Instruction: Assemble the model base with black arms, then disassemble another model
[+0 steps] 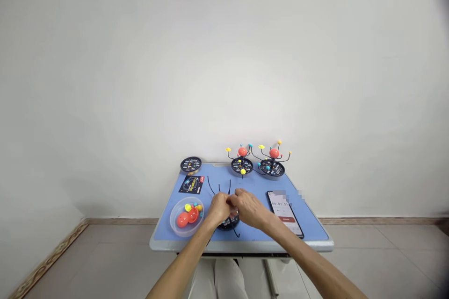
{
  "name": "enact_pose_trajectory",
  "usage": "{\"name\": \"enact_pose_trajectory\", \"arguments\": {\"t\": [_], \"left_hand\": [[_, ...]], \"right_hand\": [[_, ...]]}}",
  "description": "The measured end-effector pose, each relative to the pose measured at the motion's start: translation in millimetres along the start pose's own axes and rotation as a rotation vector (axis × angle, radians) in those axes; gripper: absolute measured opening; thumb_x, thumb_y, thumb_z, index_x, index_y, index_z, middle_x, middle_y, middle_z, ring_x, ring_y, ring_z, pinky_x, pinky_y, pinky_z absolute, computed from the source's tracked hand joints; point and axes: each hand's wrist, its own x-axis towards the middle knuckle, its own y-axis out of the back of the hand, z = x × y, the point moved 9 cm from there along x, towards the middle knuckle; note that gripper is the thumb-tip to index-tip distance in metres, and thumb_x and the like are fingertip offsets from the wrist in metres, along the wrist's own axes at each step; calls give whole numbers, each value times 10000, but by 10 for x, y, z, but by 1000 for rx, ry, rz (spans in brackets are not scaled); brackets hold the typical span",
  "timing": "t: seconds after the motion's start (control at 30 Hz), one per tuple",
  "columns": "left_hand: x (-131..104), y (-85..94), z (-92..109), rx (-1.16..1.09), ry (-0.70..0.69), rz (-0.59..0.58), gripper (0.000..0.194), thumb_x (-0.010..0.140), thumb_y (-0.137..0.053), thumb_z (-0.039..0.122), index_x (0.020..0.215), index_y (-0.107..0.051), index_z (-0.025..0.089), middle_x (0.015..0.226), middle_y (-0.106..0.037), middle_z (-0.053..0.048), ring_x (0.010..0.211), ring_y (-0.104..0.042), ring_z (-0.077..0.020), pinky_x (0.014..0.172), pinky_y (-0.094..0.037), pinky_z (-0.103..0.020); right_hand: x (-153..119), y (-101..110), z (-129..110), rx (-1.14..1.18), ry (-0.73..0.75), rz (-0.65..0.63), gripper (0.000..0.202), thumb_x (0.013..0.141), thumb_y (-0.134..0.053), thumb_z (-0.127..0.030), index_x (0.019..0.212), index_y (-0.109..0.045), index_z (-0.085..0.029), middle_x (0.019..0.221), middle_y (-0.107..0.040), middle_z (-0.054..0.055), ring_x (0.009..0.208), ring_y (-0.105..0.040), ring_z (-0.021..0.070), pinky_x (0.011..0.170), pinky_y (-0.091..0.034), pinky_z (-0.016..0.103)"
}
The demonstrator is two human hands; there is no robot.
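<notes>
A partly built solar system model stands near the front middle of the table, its round black base (228, 223) partly covered by my hands. Thin curved black rods (211, 186) rise from it behind my fingers, and another rod (235, 230) bends out toward the front. My left hand (220, 208) is closed over the model's centre. Against it, my right hand (248, 207) pinches at the same spot from the other side. The exact part between the fingertips is hidden. To the left, a clear plastic bowl (174, 220) holds red half-spheres (183, 219) and several small coloured balls.
Two models with planets, one (242, 166) at the back middle and another (273, 167) at the back right, stand near the wall. A round black disc (191, 164) and a printed card (191, 185) lie at left. A phone (286, 214) showing a timer lies right.
</notes>
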Motion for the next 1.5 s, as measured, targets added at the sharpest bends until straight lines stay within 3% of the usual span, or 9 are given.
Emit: {"name": "enact_pose_trajectory", "arguments": {"t": [0.2,0.37,0.6,0.73,0.83,1.07,1.2,1.37,1.5], "left_hand": [[-23,-6,-13,-53,39,-1,258,659,-581,67,824,-766,135,613,-718,-25,526,-647,-157,533,-487,-228],[-142,181,-1,-143,29,35,355,677,-606,90,1011,-726,93,694,-745,-48,597,-676,-162,608,-519,-243],[-749,1033,-148,-385,-141,295,199,694,-680,279,812,-730,126,694,-745,-67,672,-693,-190,688,-551,-294],[-1182,1514,-515,-367,-129,541,246,685,-698,373,761,-732,142,682,-744,-68,664,-698,-209,676,-556,-310],[-1383,1663,-782,-320,-100,660,277,703,-667,414,751,-738,151,677,-739,-60,644,-687,-208,650,-540,-308],[-1433,1619,-1056,-285,-97,713,303,731,-637,444,749,-735,157,679,-730,-46,646,-682,-217,661,-529,-329],[-1468,1581,-1049,-279,-72,696,322,742,-632,447,816,-741,153,723,-741,-58,688,-688,-226,700,-530,-343],[-1662,1465,-854,-232,-72,726,374,793,-618,485,947,-744,169,853,-758,-80,797,-695,-233,747,-523,-331],[-1497,1185,-670,-331,-126,607,353,783,-612,478,873,-742,163,791,-746,-68,716,-686,-208,701,-530,-309]], "right_hand": [[-10,118,189,137,4,129,258,849,-437,-38,864,-671,-146,875,-654,63,730,-571,130,640,-335,231],[-42,281,263,284,17,269,220,858,-426,-93,846,-635,-157,755,-632,33,685,-538,141,641,-340,240],[207,399,-395,305,157,148,217,879,-461,-166,730,-618,-177,731,-647,25,631,-512,124,594,-299,241],[586,121,-855,140,200,-77,225,826,-476,-65,787,-670,-174,821,-708,47,740,-598,139,599,-304,235],[876,-100,-1066,42,210,-183,261,798,-501,-36,902,-708,-156,925,-737,81,821,-649,161,605,-341,224],[1198,-389,-1442,-72,209,-252,296,777,-543,-19,1005,-724,-74,1009,-732,197,946,-686,246,658,-420,255],[1174,-337,-1492,-77,209,-250,257,784,-592,-69,1004,-723,-87,1006,-734,195,937,-689,252,672,-429,262],[848,145,-970,-50,183,-119,249,908,-466,-173,994,-699,-180,1054,-722,114,936,-657,203,665,-376,249],[344,425,-412,24,126,-42,264,868,-449,-139,670,-618,-185,683,-656,29,620,-543,122,564,-277,244]]}}
